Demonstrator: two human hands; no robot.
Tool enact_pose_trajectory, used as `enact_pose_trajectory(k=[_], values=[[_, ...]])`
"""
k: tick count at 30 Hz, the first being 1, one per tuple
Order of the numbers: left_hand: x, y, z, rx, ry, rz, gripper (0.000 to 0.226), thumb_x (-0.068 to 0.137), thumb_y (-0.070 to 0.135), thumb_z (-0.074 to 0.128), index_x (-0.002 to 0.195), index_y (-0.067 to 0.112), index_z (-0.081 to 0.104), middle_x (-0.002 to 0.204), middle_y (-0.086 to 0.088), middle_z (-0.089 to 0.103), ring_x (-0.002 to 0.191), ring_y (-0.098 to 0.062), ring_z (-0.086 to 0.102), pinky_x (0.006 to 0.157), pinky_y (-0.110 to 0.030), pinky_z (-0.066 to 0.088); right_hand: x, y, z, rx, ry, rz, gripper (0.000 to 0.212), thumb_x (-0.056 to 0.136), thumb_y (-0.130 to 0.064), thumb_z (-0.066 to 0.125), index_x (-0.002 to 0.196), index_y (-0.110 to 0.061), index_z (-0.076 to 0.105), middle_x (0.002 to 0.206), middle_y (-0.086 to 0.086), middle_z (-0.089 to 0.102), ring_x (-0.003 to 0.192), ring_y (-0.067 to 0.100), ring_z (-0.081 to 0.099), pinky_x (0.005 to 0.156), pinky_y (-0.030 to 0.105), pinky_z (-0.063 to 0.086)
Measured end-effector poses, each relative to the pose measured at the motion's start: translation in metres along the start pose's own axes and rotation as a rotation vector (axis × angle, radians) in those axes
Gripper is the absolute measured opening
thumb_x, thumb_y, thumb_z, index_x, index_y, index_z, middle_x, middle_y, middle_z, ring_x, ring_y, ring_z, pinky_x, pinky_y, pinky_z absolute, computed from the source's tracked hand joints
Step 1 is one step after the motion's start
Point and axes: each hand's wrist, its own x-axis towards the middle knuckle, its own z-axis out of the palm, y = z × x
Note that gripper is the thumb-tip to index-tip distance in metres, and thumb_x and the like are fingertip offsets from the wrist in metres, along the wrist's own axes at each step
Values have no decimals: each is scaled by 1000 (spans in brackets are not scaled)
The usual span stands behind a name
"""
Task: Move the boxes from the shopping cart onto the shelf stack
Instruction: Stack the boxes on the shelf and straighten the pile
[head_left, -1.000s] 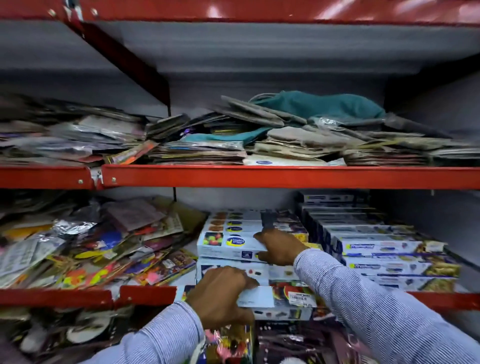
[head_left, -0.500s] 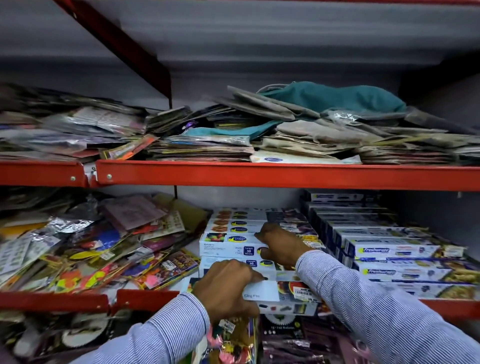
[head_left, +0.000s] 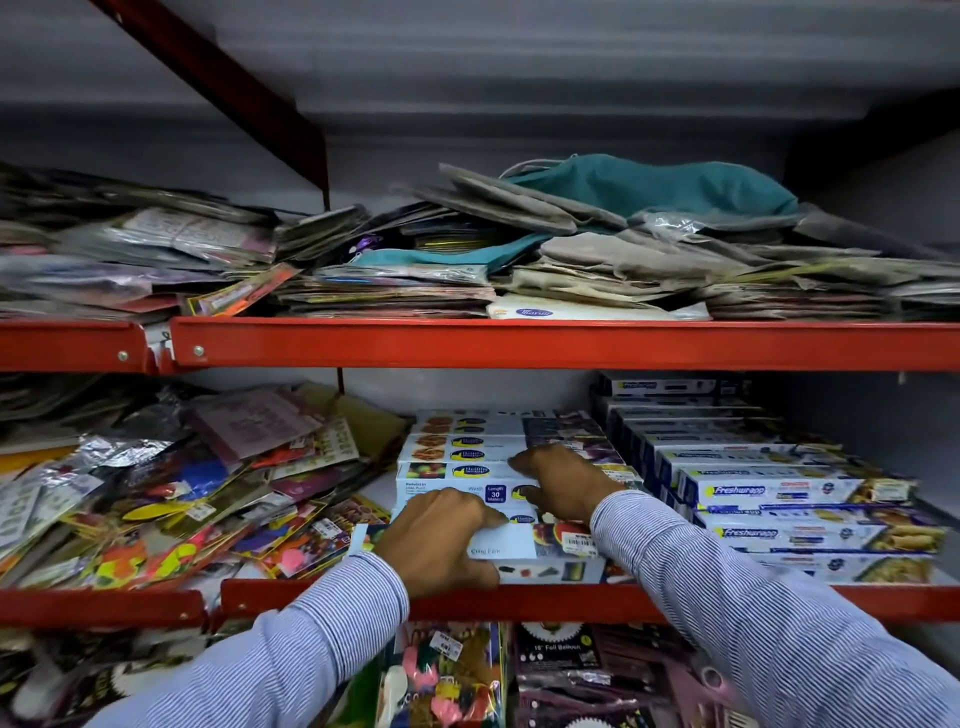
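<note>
A stack of long white cling-film boxes (head_left: 457, 457) sits in the middle of the lower red shelf (head_left: 545, 603). The front box (head_left: 550, 540) lies at the shelf's edge, and my left hand (head_left: 441, 540) grips its left end with the thumb on its front face. My right hand (head_left: 561, 483) rests fingers-down on the top front of the stack, pressing against the boxes. Both arms wear blue striped sleeves. The shopping cart is out of view.
A second stack of Freshwrapp boxes (head_left: 779, 493) fills the right of the lower shelf. Colourful foil packets (head_left: 171, 493) are piled on the left. The upper shelf (head_left: 519, 343) holds flat bags and cloths. More packets (head_left: 447, 675) hang below.
The view has shifted slightly upward and closer. My left hand has slid a little up and right along the front box. My right hand has stayed on the stack.
</note>
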Motion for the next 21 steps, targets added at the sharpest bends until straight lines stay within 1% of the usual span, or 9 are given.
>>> enact_pose_trajectory(k=[2, 3, 6, 10, 13, 15, 17, 19, 21], values=[[6, -5, 1, 2, 3, -15, 69, 69, 53, 73, 132, 27, 60, 126, 3, 69, 108, -20, 65, 88, -35, 54, -1, 3, -4, 60, -11, 5, 49, 97, -26, 57, 142, -11, 50, 146, 12, 54, 134, 30, 52, 111, 39, 44], [10, -7, 3, 2, 9, -18, 69, 70, 53, 73, 132, 26, 59, 127, 2, 69, 108, -20, 64, 88, -35, 54, -2, 5, -6, 89, -2, 12, 47, 98, -26, 53, 143, -10, 50, 146, 14, 55, 134, 31, 51, 111, 39, 44], [21, -12, 8, -9, 42, -30, 66, 75, 49, 74, 134, 25, 58, 132, 2, 66, 113, -21, 63, 92, -35, 52, -6, 10, -12, 133, 36, 21, 34, 99, -20, 47, 124, -4, 61, 126, 24, 66, 118, 38, 60, 98, 41, 50], [36, -15, 18, -40, 79, -52, 66, 80, 44, 75, 139, 25, 53, 139, 0, 60, 122, -23, 58, 99, -39, 49, -13, 21, -15, 140, 30, 42, 26, 98, -20, 46, 106, -6, 66, 114, 23, 69, 106, 39, 64, 88, 40, 51], [47, -13, 26, -52, 111, -54, 63, 82, 40, 72, 140, 25, 52, 139, 1, 59, 125, -22, 54, 99, -41, 49, -19, 27, -16, 155, 27, 47, 31, 101, -24, 43, 105, -5, 68, 109, 22, 70, 100, 37, 65, 84, 39, 51], [51, -10, 33, -32, 151, -43, 61, 83, 37, 70, 139, 23, 52, 133, 1, 61, 122, -22, 51, 94, -37, 50, -22, 30, -14, 149, 30, 51, 35, 102, -27, 41, 107, -5, 68, 106, 22, 71, 95, 37, 65, 81, 39, 53], [53, -7, 40, -6, 201, -15, 58, 81, 36, 69, 136, 22, 56, 128, 2, 63, 117, -21, 49, 90, -35, 46, -26, 32, -12, 150, 48, 50, 37, 103, -29, 40, 113, -6, 68, 103, 20, 72, 92, 37, 66, 79, 40, 54], [53, -6, 46, 33, 256, 0, 49, 82, 37, 66, 129, 24, 62, 129, 5, 62, 118, -22, 47, 94, -38, 41, -30, 34, -8, 158, 83, 32, 38, 103, -30, 39, 115, -8, 68, 98, 18, 73, 88, 35, 66, 75, 39, 54], [52, -7, 49, 58, 287, -17, 44, 85, 40, 62, 127, 26, 63, 136, 7, 58, 125, -22, 43, 102, -43, 35, -36, 33, -3, 135, 140, 10, 39, 103, -34, 37, 119, -12, 65, 95, 14, 74, 85, 34, 67, 73, 40, 55]])
